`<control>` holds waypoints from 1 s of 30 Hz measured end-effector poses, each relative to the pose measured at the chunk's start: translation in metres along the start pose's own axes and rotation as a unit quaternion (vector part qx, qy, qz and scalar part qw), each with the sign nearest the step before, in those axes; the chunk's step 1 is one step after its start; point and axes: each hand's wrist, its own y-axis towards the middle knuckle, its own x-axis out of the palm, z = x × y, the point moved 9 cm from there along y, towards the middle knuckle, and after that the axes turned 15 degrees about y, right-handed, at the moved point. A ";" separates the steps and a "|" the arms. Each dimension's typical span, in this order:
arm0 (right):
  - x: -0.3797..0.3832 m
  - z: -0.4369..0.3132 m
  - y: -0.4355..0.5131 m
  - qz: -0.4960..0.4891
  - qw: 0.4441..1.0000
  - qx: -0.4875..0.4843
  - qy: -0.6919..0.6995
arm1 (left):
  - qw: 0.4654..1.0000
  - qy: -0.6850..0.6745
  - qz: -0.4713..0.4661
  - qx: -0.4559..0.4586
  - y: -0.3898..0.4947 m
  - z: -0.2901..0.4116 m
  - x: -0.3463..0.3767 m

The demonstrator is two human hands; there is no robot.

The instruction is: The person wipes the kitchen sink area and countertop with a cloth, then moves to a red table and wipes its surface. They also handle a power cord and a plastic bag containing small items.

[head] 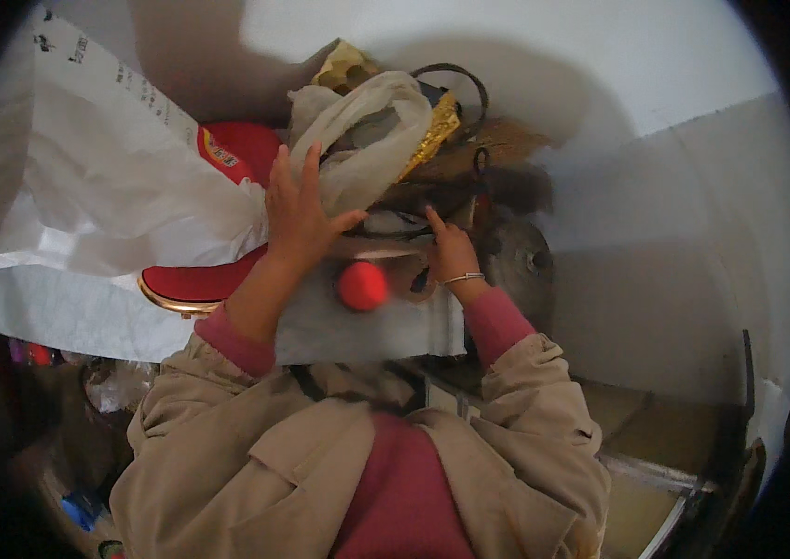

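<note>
My left hand, its fingers spread, lies against the left side of a whitish plastic bag that tops a pile of things by the wall. My right hand is at the front right of the pile, its index finger extended near dark straps; whether the other fingers hold anything cannot be told. A red round object shows between my wrists, above a white sheet. Left of my left hand, a red item with a gold-coloured rim lies partly under a large white printed bag.
Gold-coloured shiny material and a dark looped handle stick out of the pile. A round grey metallic object stands to its right. White walls rise behind. Mixed items, one blue, lie at lower left.
</note>
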 end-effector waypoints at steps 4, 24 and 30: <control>-0.020 -0.002 -0.025 -0.030 0.992 0.022 0.118 | 0.987 -0.052 -0.146 -0.053 0.023 -0.007 0.036; -0.096 -0.003 -0.263 0.253 0.426 -0.053 0.867 | 0.799 -0.169 -0.251 0.519 -0.137 0.272 -0.088; -0.021 0.035 -0.399 0.317 0.395 0.103 0.856 | 0.743 -0.159 -0.288 0.583 -0.262 0.311 -0.064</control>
